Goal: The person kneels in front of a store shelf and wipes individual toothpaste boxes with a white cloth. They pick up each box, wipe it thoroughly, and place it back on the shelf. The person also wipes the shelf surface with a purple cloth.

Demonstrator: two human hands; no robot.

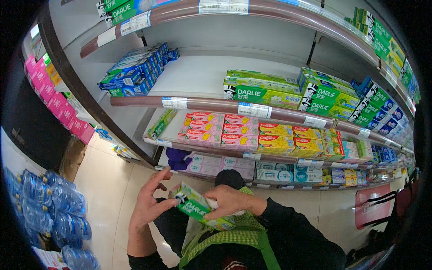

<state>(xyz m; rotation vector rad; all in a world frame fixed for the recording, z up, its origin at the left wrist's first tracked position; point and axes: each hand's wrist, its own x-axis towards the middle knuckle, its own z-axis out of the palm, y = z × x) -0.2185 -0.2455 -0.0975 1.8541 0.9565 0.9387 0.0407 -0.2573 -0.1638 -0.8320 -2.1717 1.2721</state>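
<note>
A green Darlie toothpaste box (194, 206) is tilted over my lap. My right hand (229, 199) grips it from above, near its middle. Something white (212, 203) shows between that hand and the box; I cannot tell what it is. My left hand (152, 194) is raised at the box's left end with its fingers apart. Its thumb tip meets or nearly meets the box's corner; which one is unclear. Beyond my hands, pink Colgate boxes (203, 137) stand in stacks on a low shelf, with a single green box (162, 124) lying left of them.
Above are green Darlie boxes (263, 92) and a stack of blue boxes (135, 79) on a shelf. A dark purple cloth (178, 158) lies on the bottom shelf. Large water bottles (67, 199) stand at left. A dark upright (98, 101) bounds the shelving. A red stool-like object (373, 206) is at right.
</note>
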